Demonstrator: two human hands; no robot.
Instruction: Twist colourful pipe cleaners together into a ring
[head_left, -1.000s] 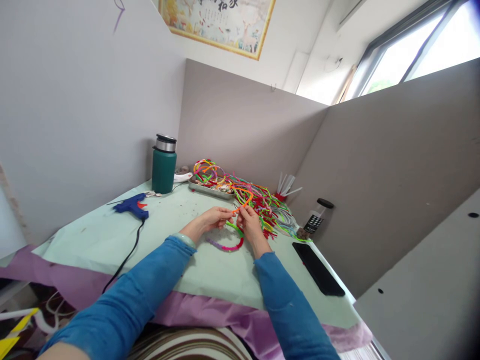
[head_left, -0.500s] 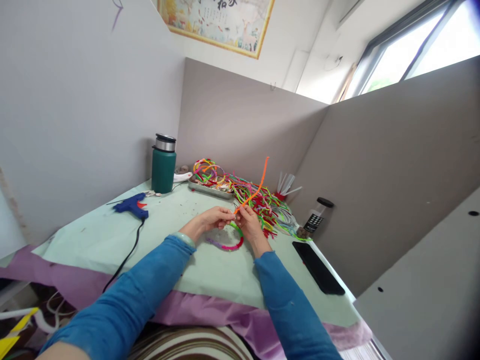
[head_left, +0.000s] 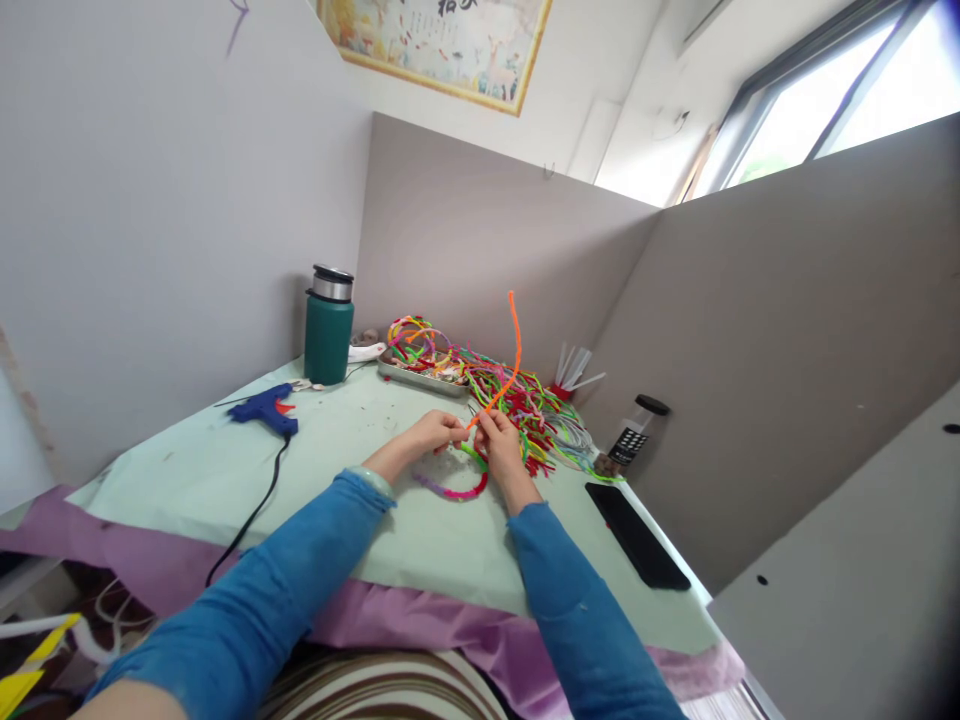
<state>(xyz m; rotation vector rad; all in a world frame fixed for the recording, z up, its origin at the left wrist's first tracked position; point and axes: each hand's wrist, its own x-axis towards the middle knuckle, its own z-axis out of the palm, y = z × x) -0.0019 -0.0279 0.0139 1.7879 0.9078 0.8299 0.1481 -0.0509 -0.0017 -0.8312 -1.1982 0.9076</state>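
Observation:
Between my two hands is an orange pipe cleaner (head_left: 517,345), its long free end curving up above them. My left hand (head_left: 433,433) pinches its lower end with closed fingertips. Close beside it, my right hand (head_left: 498,440) is closed on the same pipe cleaner a little higher. Just below the hands, a multicoloured ring (head_left: 459,494) of purple, pink, red and green fuzzy sections lies on the table, partly hidden by my right hand. The fingertips are too small to show exactly how the end is bent.
Behind my hands lies a heap of colourful pipe cleaners (head_left: 525,400) beside a metal tray (head_left: 424,380). A blue glue gun (head_left: 266,408) with a black cord and a green bottle (head_left: 328,335) stand left. Right are a black phone-like slab (head_left: 637,535) and a black-lidded jar (head_left: 634,435).
The free end of the orange pipe cleaner has swung left and now points more upright. Both hands stay in nearly the same place, still gripping it.

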